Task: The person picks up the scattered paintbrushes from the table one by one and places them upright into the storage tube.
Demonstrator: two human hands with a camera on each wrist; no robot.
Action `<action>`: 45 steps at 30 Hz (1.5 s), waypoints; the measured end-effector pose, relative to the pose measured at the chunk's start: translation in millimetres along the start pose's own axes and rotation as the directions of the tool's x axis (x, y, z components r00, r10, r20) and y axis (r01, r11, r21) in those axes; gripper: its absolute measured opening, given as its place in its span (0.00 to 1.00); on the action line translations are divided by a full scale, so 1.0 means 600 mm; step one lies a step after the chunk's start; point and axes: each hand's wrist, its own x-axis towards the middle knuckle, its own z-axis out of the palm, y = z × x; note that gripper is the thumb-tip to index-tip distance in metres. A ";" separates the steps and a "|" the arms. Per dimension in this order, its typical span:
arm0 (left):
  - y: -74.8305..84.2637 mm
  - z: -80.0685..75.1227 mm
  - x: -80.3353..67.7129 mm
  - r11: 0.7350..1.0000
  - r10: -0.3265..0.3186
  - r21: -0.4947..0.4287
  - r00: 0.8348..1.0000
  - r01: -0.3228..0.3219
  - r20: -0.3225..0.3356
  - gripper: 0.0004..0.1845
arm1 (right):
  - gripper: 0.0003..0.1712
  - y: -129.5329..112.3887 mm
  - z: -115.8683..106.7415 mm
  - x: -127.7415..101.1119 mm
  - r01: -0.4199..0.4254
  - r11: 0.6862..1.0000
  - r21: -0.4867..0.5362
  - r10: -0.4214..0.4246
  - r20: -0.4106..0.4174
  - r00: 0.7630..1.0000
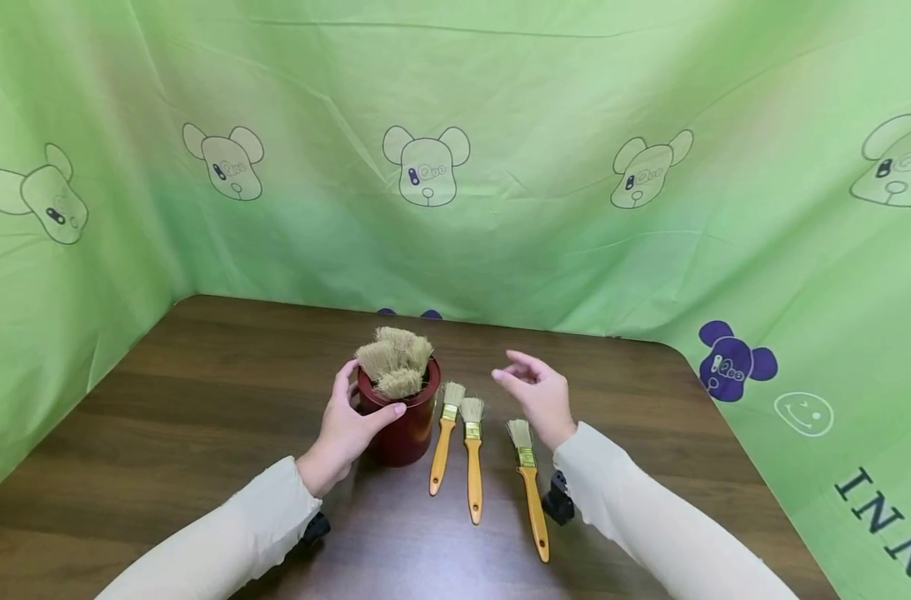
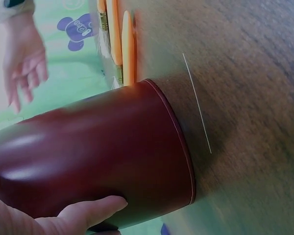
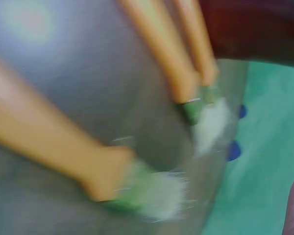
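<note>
A dark red cup (image 1: pixel 406 427) (image 2: pixel 98 156) stands on the wooden table (image 1: pixel 200 417), stuffed with several paint brushes (image 1: pixel 395 362), bristles up. My left hand (image 1: pixel 350 425) grips the cup's side, thumb (image 2: pixel 90 213) against its wall. Three orange-handled brushes lie flat to the cup's right: one (image 1: pixel 443 446) nearest it, a second (image 1: pixel 473 458), and a third (image 1: pixel 530 487) farther right. My right hand (image 1: pixel 538 392) hovers above them with relaxed, spread fingers, holding nothing. The right wrist view is blurred; it shows the orange handles (image 3: pixel 186 73) and bristles (image 3: pixel 161 196).
Green cloth printed with bear heads (image 1: pixel 425 167) walls the table at the back and both sides. A thin pale bristle (image 2: pixel 198 105) lies on the wood beside the cup. Cream sleeves (image 1: pixel 650 517) cover both forearms.
</note>
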 end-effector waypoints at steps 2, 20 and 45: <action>-0.001 0.000 0.000 1.000 0.001 0.004 1.000 -0.001 -0.004 0.49 | 0.24 0.018 -0.009 -0.013 -0.012 0.999 -0.047 0.012 0.006 1.000; -0.001 -0.001 0.001 1.000 0.002 -0.001 1.000 -0.002 -0.009 0.50 | 0.32 0.064 -0.079 -0.075 -0.056 0.787 -0.615 0.173 0.134 0.976; 0.004 0.000 -0.001 1.000 -0.002 0.013 1.000 0.002 -0.014 0.49 | 0.17 0.072 -0.076 -0.069 0.001 0.750 -0.662 0.255 0.290 0.922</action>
